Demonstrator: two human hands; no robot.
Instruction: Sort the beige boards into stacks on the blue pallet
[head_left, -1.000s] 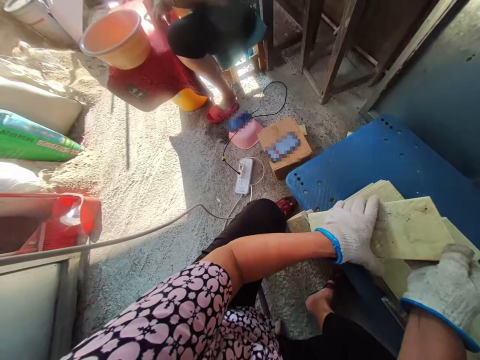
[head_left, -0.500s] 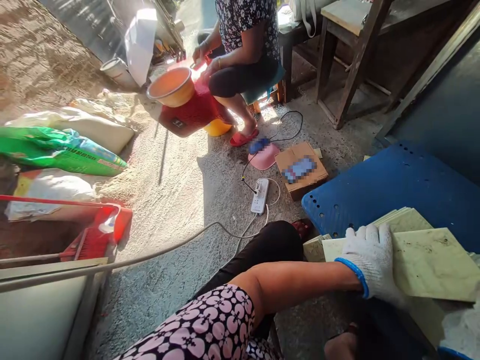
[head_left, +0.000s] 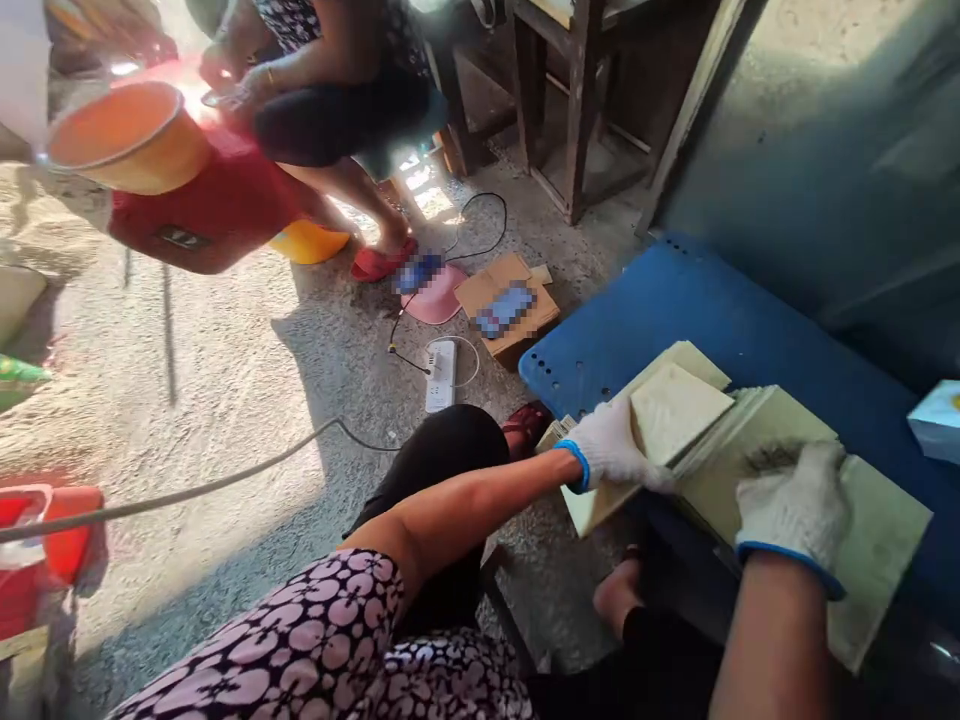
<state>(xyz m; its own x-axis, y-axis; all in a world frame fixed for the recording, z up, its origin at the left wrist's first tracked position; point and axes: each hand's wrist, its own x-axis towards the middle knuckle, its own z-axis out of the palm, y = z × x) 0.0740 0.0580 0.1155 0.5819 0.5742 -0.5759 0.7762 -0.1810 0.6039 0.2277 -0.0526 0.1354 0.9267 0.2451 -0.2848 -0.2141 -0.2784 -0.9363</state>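
A person's two hands, both in white knitted gloves with blue cuffs, work at a fanned pile of pale yellow-green square flat sheets [head_left: 675,405] lying on one blue perforated plastic board [head_left: 675,300]. The pile sits at the board's near edge and overhangs it toward the person's knees. The left hand [head_left: 611,455] curls its fingers around the pile's left edge, pinching the lower sheets. The right hand [head_left: 791,505] lies palm down on the pile's right part, fingers pressed together. The sheets are too many and too close to count. The board's far half and left corner are bare. One pale blue box [head_left: 937,420] sits at its right edge. Open concrete floor [head_left: 225,380] spreads left, crossed by one grey cable [head_left: 187,490]. One white power strip [head_left: 441,362] and one brown cardboard box [head_left: 534,318] lie just beyond the board's left corner.
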